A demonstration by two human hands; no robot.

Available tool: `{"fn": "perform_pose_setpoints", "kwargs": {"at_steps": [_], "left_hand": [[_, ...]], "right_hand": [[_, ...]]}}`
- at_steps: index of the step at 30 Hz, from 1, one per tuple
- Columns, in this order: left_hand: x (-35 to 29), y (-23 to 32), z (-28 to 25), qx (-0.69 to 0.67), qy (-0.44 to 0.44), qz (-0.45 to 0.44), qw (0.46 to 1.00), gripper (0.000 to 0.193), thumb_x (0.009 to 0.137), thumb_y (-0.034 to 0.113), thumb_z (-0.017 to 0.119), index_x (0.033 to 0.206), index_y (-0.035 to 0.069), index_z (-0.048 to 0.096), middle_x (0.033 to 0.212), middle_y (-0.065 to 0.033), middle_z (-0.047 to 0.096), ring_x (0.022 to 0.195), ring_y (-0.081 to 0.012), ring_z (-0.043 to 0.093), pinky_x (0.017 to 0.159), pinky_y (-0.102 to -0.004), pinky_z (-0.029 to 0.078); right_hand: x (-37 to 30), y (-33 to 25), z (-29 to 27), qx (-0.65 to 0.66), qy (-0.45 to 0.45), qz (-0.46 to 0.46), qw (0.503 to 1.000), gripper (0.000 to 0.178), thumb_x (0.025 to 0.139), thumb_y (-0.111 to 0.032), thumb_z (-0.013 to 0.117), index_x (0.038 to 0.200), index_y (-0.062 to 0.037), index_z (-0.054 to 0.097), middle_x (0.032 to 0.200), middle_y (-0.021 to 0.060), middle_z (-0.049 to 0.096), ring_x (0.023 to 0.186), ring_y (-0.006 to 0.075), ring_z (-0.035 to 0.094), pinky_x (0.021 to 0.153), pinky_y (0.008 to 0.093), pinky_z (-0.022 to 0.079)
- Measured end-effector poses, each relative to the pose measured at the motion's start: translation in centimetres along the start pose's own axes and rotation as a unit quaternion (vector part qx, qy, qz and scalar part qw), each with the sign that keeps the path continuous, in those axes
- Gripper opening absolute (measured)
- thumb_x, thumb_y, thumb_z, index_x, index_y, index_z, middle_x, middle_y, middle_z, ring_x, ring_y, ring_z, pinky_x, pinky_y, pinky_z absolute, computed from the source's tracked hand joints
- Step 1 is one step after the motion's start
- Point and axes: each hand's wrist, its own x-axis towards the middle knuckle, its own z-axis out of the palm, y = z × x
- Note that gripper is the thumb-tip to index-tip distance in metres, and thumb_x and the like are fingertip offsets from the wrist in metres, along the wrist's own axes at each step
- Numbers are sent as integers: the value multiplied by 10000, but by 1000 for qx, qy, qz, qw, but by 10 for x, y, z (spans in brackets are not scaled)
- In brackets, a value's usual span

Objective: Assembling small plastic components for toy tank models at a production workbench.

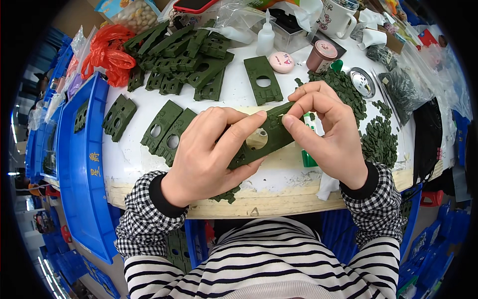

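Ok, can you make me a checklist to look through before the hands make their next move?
1. Left hand gripping the part: ok.
2. Right hand at the part's end: ok.
3. Tiny piece between the right fingertips: cannot tell, the fingers hide it.
4. Small pieces all in one heap: not ok, they're spread out.
5. Bottle standing upright: ok.
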Motion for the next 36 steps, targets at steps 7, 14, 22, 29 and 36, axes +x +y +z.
{"fn": "perform_pose_setpoints", "kwargs": {"at_steps": [7,14,22,29,36], "left_hand": [[-1,0,-2,22,-17,14,1000,636,609,86,851,1200,8,629,957,-100,614,781,-223,591,653,-322,494],[-2,1,-2,21,-11,11,1000,643,595,94,857,1191,6,632,955,-94,609,767,-218,573,644,-323,484],[-2,1,-4,6,-19,11,1000,649,594,80,858,1195,-7,628,955,-94,600,772,-206,563,651,-313,488],[-1,-1,-3,-4,-16,-6,1000,618,624,51,845,1198,-13,627,954,-96,582,784,-195,562,656,-294,492],[3,-4,-4,-55,11,-22,998,663,632,101,877,1220,-8,590,1053,-137,598,914,-253,591,792,-334,502]], "right_hand": [[-1,1,1,-40,8,-37,998,97,776,-67,712,792,-14,632,925,108,596,964,244,586,850,339,459],[-1,-2,-1,-52,-28,-30,998,104,821,-66,691,813,-17,599,1008,111,575,1010,209,548,926,323,408],[1,2,-2,34,-20,-10,999,113,819,-54,682,859,1,592,889,72,592,885,177,572,816,303,458],[0,-1,-5,121,-25,28,992,140,883,-30,631,991,14,554,956,34,575,891,107,557,820,266,473],[0,-10,-5,234,-16,96,967,122,922,21,604,1018,4,532,1012,39,563,921,79,559,834,217,483]]}}
